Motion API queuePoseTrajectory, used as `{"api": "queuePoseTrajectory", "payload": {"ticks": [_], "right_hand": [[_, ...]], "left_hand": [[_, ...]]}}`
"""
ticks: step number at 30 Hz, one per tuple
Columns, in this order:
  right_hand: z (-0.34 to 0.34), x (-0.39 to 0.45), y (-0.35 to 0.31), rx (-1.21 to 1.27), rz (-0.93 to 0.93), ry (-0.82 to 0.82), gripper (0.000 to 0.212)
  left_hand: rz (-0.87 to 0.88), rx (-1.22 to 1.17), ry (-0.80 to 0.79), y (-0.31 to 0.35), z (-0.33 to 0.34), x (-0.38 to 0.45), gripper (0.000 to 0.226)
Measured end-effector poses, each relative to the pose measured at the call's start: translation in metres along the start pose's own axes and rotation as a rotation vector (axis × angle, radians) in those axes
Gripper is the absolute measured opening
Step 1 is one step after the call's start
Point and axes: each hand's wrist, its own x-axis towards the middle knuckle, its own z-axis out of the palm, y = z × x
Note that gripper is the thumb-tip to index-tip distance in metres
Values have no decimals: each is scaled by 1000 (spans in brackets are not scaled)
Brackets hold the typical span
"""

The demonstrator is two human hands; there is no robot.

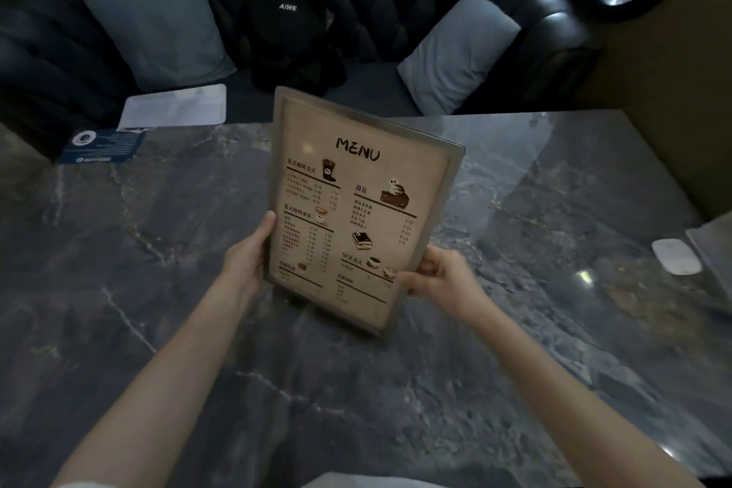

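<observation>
A framed beige menu card (368, 186) with dark print and the word MENU on top is held upright, tilted a little to the right, above the dark marble table (158, 250). My left hand (247, 254) grips its lower left edge, thumb along the side and fingers hidden behind. On the lower right edge my right hand (439, 275) pinches the frame, thumb lying on the front face.
A white computer mouse (676, 256) lies at the table's right edge beside a grey flat object. A dark blue card (101, 147) rests at the far left corner. Behind the table stands a black tufted sofa with two grey cushions, a black garment (295, 32) and a white sheet (174, 107).
</observation>
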Motion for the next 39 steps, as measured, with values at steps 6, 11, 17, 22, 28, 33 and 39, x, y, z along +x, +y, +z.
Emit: {"api": "queuePoseTrajectory", "payload": {"ticks": [6, 11, 17, 22, 28, 33, 39], "right_hand": [[-72, -20, -8, -13, -9, 43, 31], [-133, -38, -8, 14, -3, 121, 29], [-211, -54, -3, 54, -31, 201, 27], [-280, -62, 3, 2, -30, 280, 27], [-348, -66, 17, -10, -21, 392, 25], [-388, -61, 31, -2, -23, 481, 23], [-423, -47, 51, -29, -44, 598, 25]], "left_hand": [[20, 75, -83, 2, 71, -8, 76], [35, 94, -116, -2, 146, -18, 69], [42, 145, -212, -13, 243, -30, 59], [64, 156, -280, -24, 327, -34, 40], [36, 144, -340, -30, 419, -33, 30], [47, 158, -366, -34, 485, -24, 35], [114, 248, -481, -44, 545, -1, 38]]}}
